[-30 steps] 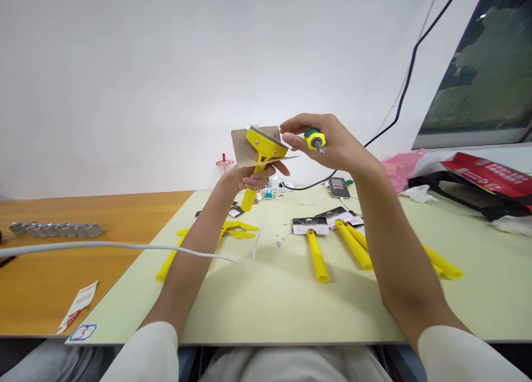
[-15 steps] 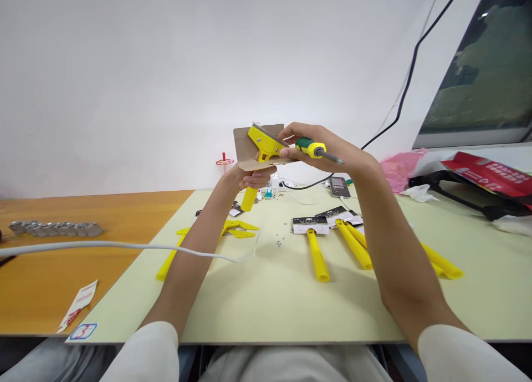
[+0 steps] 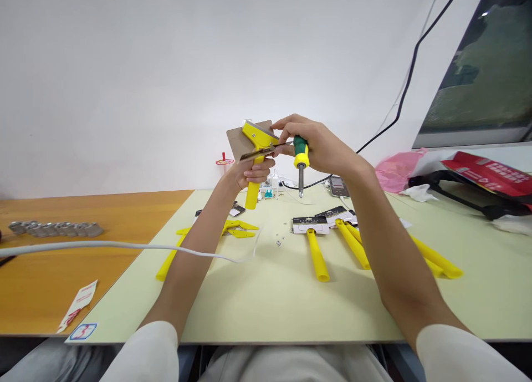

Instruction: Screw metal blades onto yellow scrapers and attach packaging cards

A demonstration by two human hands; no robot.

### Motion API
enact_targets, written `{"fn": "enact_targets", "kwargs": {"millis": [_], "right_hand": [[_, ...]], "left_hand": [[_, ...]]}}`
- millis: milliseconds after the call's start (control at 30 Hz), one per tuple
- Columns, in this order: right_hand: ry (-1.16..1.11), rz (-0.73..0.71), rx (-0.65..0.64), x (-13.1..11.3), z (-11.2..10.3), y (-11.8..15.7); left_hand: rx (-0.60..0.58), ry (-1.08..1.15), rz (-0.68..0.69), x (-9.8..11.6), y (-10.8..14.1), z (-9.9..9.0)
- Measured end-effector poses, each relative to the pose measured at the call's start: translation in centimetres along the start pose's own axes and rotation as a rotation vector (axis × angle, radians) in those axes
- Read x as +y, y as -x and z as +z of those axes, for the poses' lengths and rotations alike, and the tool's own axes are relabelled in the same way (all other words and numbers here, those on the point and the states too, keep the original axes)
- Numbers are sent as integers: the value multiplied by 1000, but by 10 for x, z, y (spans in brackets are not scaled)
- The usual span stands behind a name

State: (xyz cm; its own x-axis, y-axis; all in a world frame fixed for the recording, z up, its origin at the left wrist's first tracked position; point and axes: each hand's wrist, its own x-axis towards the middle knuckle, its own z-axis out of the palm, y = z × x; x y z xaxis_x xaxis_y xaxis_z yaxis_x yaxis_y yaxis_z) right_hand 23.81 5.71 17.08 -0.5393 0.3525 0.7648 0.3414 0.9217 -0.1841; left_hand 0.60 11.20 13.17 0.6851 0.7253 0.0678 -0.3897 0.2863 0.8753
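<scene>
Swung shaft-down, the screwdriver (image 3: 301, 156) sits clamped in the right hand (image 3: 320, 148); left hand (image 3: 254, 172) grips the scraper (image 3: 256, 138).

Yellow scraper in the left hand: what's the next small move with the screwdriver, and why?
Probably turn the tip of the screwdriver up toward the head of the scraper, because the right hand grips the screwdriver with its tip pointing down, away from the scraper that the left hand holds.

Plain white wall (image 3: 124, 82) behind; orange wood-grain table (image 3: 83, 265) left, abutting pale green desktop (image 3: 266, 310).
</scene>
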Motion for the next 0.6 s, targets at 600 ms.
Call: {"fn": "enact_targets", "kwargs": {"millis": [600], "right_hand": [[-83, 109, 79, 8, -11, 3]], "left_hand": [[-136, -433, -114, -6, 1, 14]]}}
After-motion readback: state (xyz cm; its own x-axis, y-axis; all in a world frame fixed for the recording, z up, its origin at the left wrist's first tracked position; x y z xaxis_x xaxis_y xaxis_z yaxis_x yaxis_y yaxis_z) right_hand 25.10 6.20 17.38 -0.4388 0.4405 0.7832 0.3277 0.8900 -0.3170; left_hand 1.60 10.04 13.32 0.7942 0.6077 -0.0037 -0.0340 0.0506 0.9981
